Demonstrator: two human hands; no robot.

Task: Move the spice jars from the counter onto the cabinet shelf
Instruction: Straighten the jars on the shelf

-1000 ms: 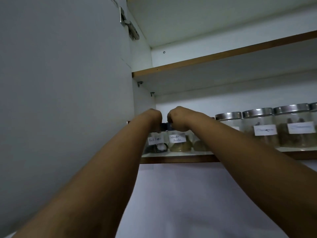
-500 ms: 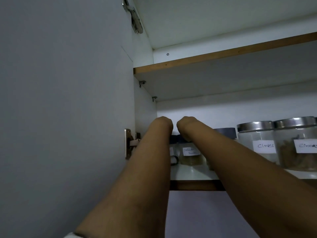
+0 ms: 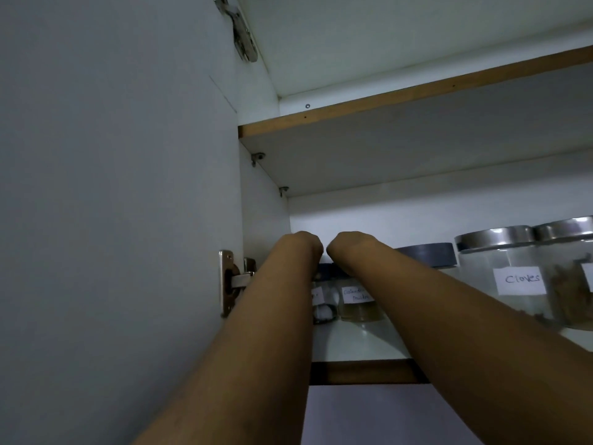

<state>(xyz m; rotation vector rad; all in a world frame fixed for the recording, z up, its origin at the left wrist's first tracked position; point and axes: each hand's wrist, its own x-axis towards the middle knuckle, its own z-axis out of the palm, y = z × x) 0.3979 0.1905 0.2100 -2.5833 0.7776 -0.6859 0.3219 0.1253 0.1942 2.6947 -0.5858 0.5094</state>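
Observation:
Two small glass spice jars with dark lids stand side by side at the left rear of the lower cabinet shelf [image 3: 359,346]. The left jar [image 3: 323,305] has a partly hidden label. The right jar [image 3: 361,305] holds pale powder and has a handwritten label. My left hand [image 3: 303,250] bends down over the left jar's lid and grips it. My right hand [image 3: 349,250] grips the right jar's lid the same way. The fingers of both hands are mostly hidden behind the wrists.
Further right on the same shelf stand a dark-lidded jar [image 3: 428,255], a steel-lidded jar labelled Cloves [image 3: 500,284] and another steel-lidded jar [image 3: 571,284]. The open cabinet door [image 3: 112,187] with its hinge [image 3: 231,284] is at the left. An upper shelf [image 3: 417,94] runs overhead.
Both hands have carried the two small jars from the shelf's front edge deeper toward the back left corner. The view has moved closer and slightly left.

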